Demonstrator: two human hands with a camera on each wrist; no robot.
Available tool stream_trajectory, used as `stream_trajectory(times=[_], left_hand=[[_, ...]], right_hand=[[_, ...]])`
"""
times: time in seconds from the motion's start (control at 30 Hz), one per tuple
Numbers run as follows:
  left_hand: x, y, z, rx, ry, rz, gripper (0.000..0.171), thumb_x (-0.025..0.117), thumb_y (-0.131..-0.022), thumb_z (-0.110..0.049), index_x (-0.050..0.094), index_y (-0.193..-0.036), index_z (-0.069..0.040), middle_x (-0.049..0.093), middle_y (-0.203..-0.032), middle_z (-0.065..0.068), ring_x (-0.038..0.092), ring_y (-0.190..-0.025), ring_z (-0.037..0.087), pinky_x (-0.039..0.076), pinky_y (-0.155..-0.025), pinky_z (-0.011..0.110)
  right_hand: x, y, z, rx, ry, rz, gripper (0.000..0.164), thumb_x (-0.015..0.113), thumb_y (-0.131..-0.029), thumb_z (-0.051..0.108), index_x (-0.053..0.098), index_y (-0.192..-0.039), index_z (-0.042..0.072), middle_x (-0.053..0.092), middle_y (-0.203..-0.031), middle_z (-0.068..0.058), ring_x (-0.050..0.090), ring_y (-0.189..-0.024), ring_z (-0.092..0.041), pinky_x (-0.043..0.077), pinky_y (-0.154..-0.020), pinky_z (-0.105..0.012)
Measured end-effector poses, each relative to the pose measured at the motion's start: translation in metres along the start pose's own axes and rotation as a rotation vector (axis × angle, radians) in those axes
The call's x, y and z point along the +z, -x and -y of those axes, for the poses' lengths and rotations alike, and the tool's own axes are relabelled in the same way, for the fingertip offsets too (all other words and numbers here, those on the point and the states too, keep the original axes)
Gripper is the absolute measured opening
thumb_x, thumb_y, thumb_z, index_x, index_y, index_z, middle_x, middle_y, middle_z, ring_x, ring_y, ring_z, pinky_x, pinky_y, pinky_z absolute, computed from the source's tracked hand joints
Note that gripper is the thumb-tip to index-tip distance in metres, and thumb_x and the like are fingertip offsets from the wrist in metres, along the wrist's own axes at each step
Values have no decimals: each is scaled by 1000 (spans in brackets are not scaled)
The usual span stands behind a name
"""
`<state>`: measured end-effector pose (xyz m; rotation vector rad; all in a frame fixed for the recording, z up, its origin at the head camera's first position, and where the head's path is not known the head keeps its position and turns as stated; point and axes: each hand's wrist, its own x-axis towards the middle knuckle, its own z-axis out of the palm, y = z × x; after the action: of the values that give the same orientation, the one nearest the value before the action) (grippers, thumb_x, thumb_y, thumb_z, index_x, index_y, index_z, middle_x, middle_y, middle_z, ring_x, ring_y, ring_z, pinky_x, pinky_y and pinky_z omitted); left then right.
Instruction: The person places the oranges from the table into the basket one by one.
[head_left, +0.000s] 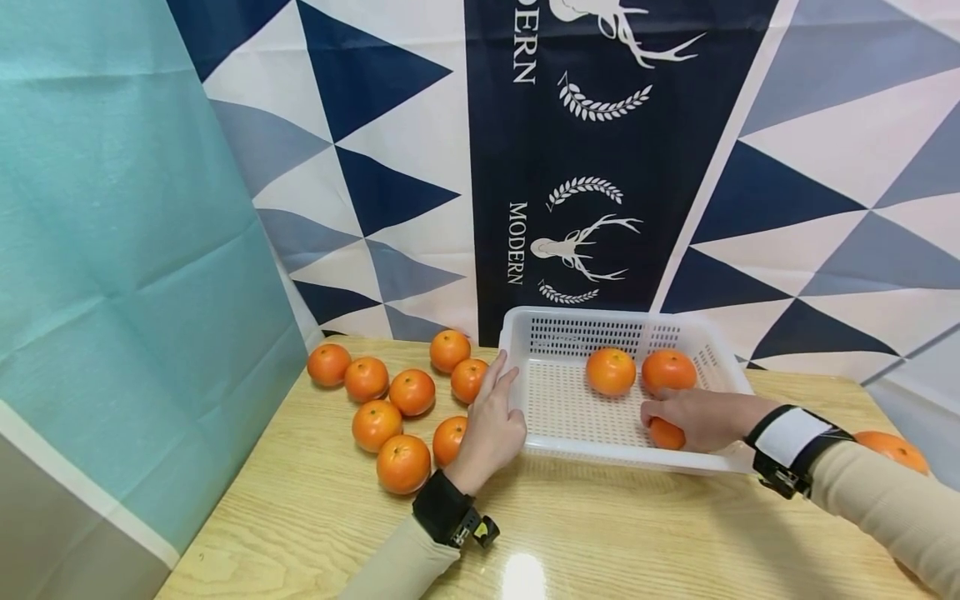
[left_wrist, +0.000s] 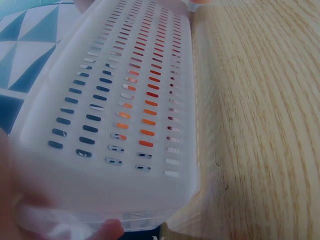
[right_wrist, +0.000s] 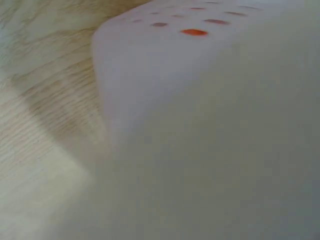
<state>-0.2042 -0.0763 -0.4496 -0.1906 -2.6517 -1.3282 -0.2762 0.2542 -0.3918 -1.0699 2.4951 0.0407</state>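
A white perforated plastic basket (head_left: 585, 450) stands on the wooden table. Its left end is held by my left hand (head_left: 491, 429), with fingers at the rim; in the left wrist view, fingertips (left_wrist: 111, 230) show by the basket's edge. My right hand (head_left: 701, 419) reaches over the basket's front right side and grips an orange (head_left: 666, 434) low inside it. Two more oranges lie behind it in the basket, one in the middle (head_left: 611, 372) and one at the right (head_left: 669, 371). A pale blur covers most of the right wrist view, hiding that hand.
Several loose oranges (head_left: 403, 464) lie on the table left of the basket, some close to my left hand. Another orange (head_left: 892, 451) is partly hidden behind the right forearm. A patterned cloth (head_left: 412, 183) hangs behind the table, and a turquoise one (head_left: 127, 250) at the left.
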Motion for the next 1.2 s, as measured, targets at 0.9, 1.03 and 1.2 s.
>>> stream_trajectory(times=[0.9, 1.03, 1.2], left_hand=[[-1, -1, 1, 9, -13, -5, 66, 53, -97, -1, 55, -163, 2, 29, -188, 11, 44, -167, 43, 37, -137, 65], [0, -1, 1, 15, -10, -8, 66, 53, -97, -1, 55, -162, 2, 30, -188, 12, 44, -167, 43, 37, -137, 65], [0, -1, 0, 13, -18, -6, 66, 53, -96, 0, 55, -163, 2, 30, -188, 12, 44, -167, 43, 37, -137, 65]], right_hand=[[-9, 11, 1, -9, 24, 2, 49, 92, -89, 6, 70, -130, 21, 60, -114, -4, 59, -92, -19, 61, -90, -45], [-11, 12, 2, 10, 10, 6, 51, 94, -88, 9, 71, -132, 22, 62, -118, -5, 61, -95, -20, 62, -93, -48], [-18, 17, 3, 37, -34, 5, 54, 96, -87, 21, 72, -135, 21, 65, -126, -6, 63, -97, -19, 62, -96, -47]])
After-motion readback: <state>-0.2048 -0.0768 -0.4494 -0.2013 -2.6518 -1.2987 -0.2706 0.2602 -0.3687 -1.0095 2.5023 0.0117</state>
